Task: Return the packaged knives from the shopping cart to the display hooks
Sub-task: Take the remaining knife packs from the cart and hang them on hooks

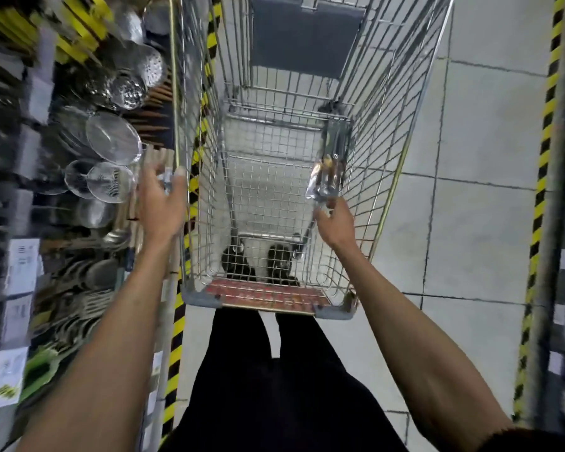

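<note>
I look down into a wire shopping cart (388, 164). My right hand (335, 223) reaches inside it and pinches the near end of a clear packaged knife (327, 177), which leans against the cart's right wall. A second dark package (335, 135) stands just beyond it against the same wall. My left hand (162, 203) is over the cart's left rim, with fingers curled around a small clear thing that is too blurred to name. The display hooks themselves are blurred on the left.
Shelving on the left carries metal strainers (111, 138), skimmers (134, 83) and ladles. Yellow-black hazard tape (190, 197) runs along the shelf base, and another taped shelf edge (542, 177) stands at right. Grey floor tiles (470, 158) lie between. My legs stand behind the cart handle (268, 296).
</note>
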